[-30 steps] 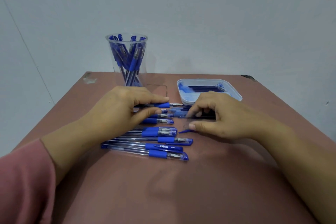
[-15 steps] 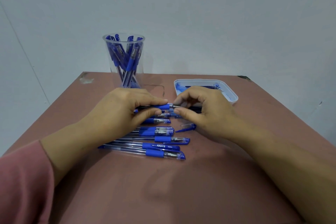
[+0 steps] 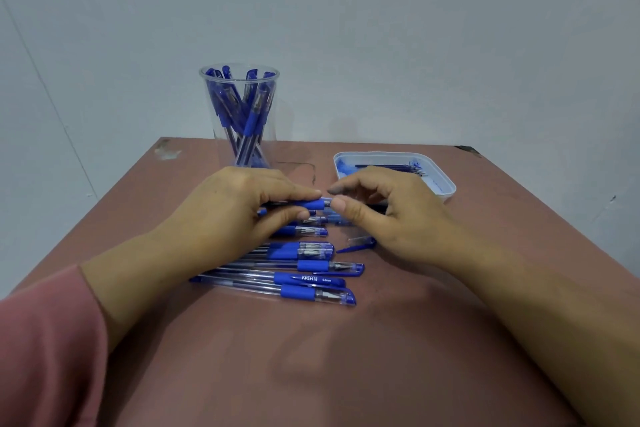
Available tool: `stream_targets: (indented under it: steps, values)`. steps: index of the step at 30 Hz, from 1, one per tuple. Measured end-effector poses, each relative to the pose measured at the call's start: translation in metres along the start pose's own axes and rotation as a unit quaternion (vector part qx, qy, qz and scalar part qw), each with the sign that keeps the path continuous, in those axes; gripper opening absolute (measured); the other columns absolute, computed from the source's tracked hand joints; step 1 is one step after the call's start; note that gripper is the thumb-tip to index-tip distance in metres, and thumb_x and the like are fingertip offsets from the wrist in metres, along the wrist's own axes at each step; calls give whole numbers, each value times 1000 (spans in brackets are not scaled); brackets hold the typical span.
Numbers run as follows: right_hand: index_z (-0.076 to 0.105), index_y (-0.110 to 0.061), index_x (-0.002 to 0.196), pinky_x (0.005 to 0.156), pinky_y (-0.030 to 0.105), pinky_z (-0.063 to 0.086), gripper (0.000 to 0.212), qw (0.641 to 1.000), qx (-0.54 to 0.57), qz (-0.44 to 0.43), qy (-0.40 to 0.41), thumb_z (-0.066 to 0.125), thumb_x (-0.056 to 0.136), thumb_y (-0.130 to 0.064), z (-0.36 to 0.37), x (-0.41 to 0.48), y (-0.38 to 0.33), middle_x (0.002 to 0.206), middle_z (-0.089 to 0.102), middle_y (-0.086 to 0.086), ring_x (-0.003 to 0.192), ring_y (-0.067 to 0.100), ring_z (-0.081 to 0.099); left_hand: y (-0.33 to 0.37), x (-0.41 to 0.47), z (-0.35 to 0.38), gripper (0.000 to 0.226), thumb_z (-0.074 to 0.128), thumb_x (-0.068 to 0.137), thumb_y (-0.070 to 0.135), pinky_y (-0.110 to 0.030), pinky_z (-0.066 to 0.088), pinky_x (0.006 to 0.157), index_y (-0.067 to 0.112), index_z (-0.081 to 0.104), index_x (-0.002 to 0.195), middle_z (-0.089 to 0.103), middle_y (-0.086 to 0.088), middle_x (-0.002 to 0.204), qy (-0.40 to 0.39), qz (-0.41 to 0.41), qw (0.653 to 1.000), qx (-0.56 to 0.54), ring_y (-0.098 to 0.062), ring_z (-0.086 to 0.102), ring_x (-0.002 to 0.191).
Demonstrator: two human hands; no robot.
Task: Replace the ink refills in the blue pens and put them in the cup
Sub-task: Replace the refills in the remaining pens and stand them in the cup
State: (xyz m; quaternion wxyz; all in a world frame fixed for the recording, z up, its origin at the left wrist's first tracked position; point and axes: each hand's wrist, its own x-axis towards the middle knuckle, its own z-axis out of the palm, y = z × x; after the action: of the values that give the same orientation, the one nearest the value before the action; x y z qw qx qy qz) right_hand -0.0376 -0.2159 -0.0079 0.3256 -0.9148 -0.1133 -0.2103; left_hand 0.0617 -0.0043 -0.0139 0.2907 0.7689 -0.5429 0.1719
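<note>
Several blue pens (image 3: 298,279) lie in a row on the brown table (image 3: 311,357). My left hand (image 3: 235,211) grips one blue pen (image 3: 310,203) by its blue grip, just above the row. My right hand (image 3: 384,215) pinches that pen's tip end between thumb and forefinger. A loose pen cap (image 3: 356,246) lies on the table under my right hand. At the back stands a clear cup (image 3: 239,114) with several blue pens in it. A white tray (image 3: 446,184) at the back right holds ink refills (image 3: 388,167).
The wall stands right behind the table's far edge. Both side edges of the table fall away on the left and right. My forearms cross the near part of the table.
My right hand put down the cap and moved left to the tip of the pen in my left hand. The left hand barely moved.
</note>
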Motion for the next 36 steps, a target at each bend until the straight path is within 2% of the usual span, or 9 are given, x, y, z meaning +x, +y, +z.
stream_targets:
  steps: [3,6,10,13,21,23,28,33,36]
  values:
    - [67,-37,86,71,21,51,2,1000,-21,-20,-4,67,87,-35,1,1,1,83,64,-16,82,6,62,-1,0,0,39,50,88,51,-34,55,69,34,68,118,70,15,92,-7,-2,1000,3,-5,65,82]
    - [60,-43,84,74,16,49,20,999,-17,-28,7,75,81,-29,0,-1,0,88,64,-19,84,6,62,-1,-1,0,39,49,88,51,-33,55,69,34,67,118,70,16,91,-4,-4,1000,8,-5,65,81]
    - [63,-42,90,74,26,51,9,1000,-23,-9,0,59,86,-49,0,1,-1,87,65,-16,84,7,61,-1,0,0,38,49,88,51,-34,54,66,38,65,119,69,15,87,8,-6,1000,10,-6,64,78]
    - [65,-39,87,73,29,51,2,999,-31,-16,-2,64,88,-38,1,2,1,84,65,-15,83,7,62,-1,0,1,37,49,88,51,-34,54,67,38,65,119,69,14,88,5,-9,1000,8,-6,64,79]
    - [68,-30,87,71,38,51,25,999,-30,10,2,54,89,-51,2,1,-1,83,66,-9,78,11,62,2,0,1,35,56,87,50,-31,54,67,36,67,118,69,15,88,16,-14,1000,0,-5,63,78]
    - [66,-38,88,74,35,53,5,1000,-18,12,7,66,85,-42,1,1,0,84,67,-12,81,10,63,2,0,0,37,52,87,51,-31,54,66,38,66,118,69,16,88,15,-16,1000,-5,-4,63,78]
    - [69,-36,100,77,31,53,27,999,13,34,5,55,85,-53,0,-1,-5,89,71,-12,85,9,65,3,0,0,33,56,87,47,-23,49,66,38,67,117,67,17,86,20,-18,1000,6,-1,61,76]
    - [68,-39,92,76,19,53,11,1000,17,17,7,71,84,-33,2,0,-2,84,70,-16,82,2,65,2,0,0,33,55,88,46,-29,53,66,37,66,118,69,15,88,14,-12,1000,10,-4,63,77]
    - [65,-44,97,79,26,54,19,998,55,42,4,61,80,-52,1,-1,-6,87,71,-13,85,4,66,3,0,-1,33,55,87,47,-26,51,65,38,66,117,69,16,86,20,-13,1000,14,-4,62,75]
